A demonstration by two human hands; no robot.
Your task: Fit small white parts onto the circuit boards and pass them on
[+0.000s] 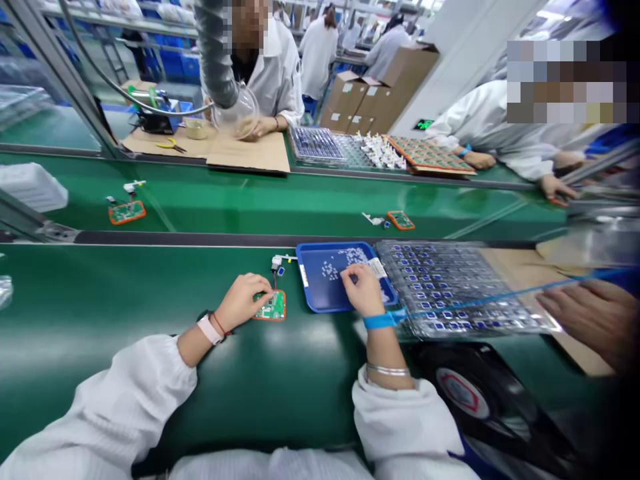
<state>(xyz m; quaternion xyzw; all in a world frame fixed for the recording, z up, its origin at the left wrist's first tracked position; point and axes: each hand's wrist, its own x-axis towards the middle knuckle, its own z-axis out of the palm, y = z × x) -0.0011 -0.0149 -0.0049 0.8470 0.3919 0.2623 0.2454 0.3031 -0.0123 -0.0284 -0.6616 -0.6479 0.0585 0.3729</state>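
Glossy green desk (280,387) surrounds a blue plastic tray (317,293). Left of it, the left hand (243,299), fingers curled, touches an orange-edged green circuit board (275,309), probably light, stiff, best held by its rim. Above the tray, the right hand (363,291) is bunched; I cannot tell what either grips.

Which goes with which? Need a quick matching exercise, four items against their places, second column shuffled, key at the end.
Column 1
1. Left hand
2. Right hand
3. Yellow-handled pliers
4. Clear plastic tray with small blue parts

Column 2
A. Over the blue tray
B. On cardboard at the far side, near a co-worker
C. At the orange-edged green circuit board
D. On the near side, just right of the blue tray

Pairs: 1-C, 2-A, 3-B, 4-D
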